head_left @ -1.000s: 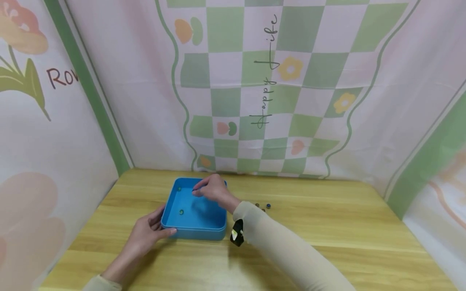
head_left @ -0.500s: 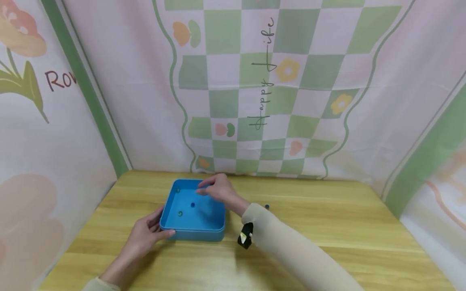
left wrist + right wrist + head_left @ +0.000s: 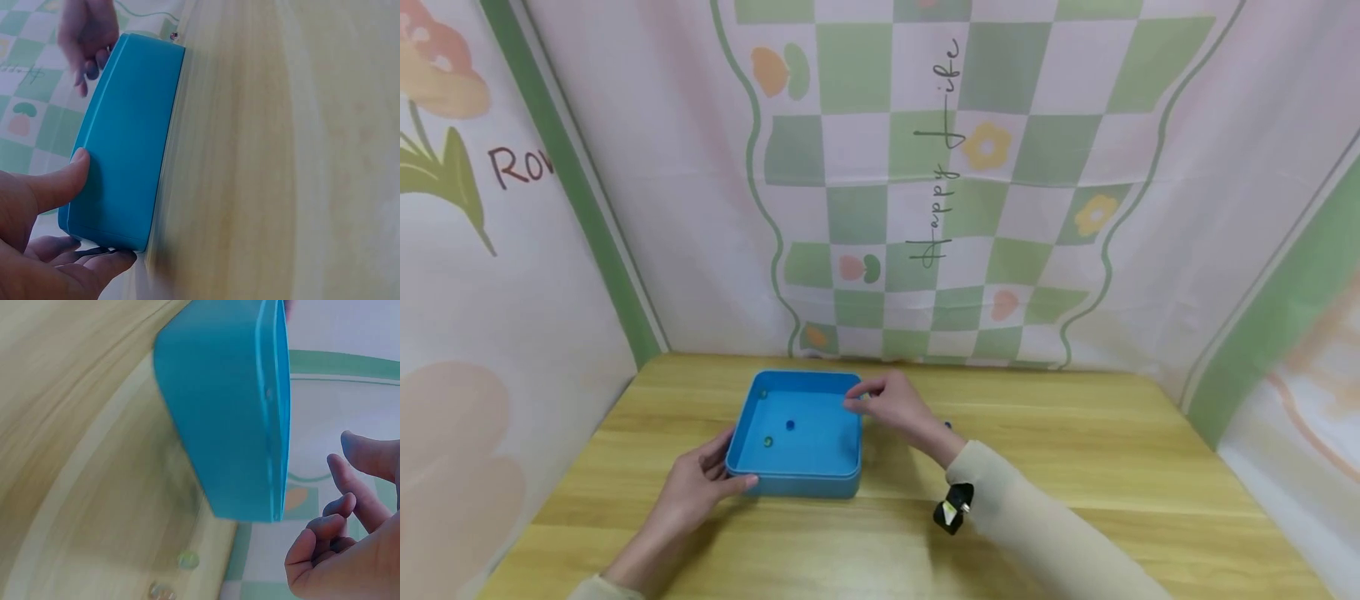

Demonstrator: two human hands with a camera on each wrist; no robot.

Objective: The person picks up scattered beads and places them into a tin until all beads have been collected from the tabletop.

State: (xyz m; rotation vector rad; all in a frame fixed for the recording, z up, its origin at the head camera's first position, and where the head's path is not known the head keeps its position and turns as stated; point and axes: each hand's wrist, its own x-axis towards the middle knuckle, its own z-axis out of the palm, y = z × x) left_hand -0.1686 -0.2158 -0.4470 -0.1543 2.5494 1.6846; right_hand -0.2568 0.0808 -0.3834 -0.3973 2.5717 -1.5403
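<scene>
My left hand (image 3: 692, 486) grips the near left corner of a blue square open box (image 3: 805, 486), thumb on its front wall and fingers along its left side. Two greenish marbles (image 3: 768, 442) and a dark blue marble (image 3: 790, 425) lie apart on the box floor. Above the right rim hovers my right hand (image 3: 901, 408). In the right wrist view its thumb and index finger stand apart with nothing between them, the other fingers loosely bent. Outside the box on the table are a greenish marble (image 3: 188, 559) and a glassy brownish marble (image 3: 162, 591), both blurred.
Another blue marble (image 3: 948, 425) on the wooden table (image 3: 1075, 467) is partly hidden by the right forearm. A black wrist device (image 3: 953, 508) hangs at the right sleeve. Behind the table's back edge hangs a green and white checkered curtain (image 3: 917, 208).
The right hand let go of the blue marble, which now lies on the box floor. That hand has since moved right, over the rim. The left hand keeps its grip.
</scene>
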